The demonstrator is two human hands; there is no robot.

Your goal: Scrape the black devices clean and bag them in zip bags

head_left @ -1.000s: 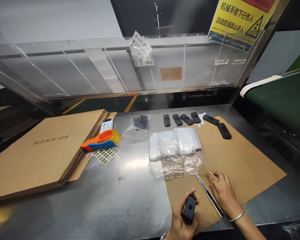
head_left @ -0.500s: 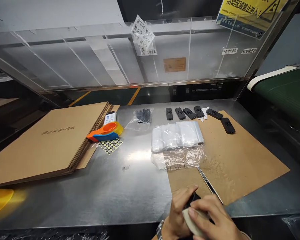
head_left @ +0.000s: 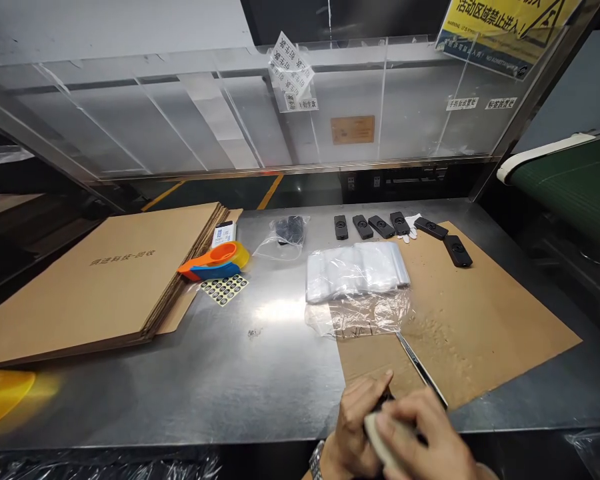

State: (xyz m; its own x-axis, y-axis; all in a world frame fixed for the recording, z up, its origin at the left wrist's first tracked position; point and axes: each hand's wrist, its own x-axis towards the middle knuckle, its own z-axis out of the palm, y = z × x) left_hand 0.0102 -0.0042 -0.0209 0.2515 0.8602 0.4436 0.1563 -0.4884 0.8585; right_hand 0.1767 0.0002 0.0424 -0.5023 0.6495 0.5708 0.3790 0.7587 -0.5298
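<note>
Black block — partly behind pale pad; knife near; bags beyond.

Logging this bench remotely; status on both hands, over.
Left hand gripping black block. Right hand holding pale pad over it. Knife near right hand, on brown sheet.

- We see L hand bare, w/ silver-col. linked metal wristband
- R hand bare too, bit blurred; btm edge cuts it off, we can't tell what's worn there

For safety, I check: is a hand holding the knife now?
No, the knife lies on the brown sheet.
</note>
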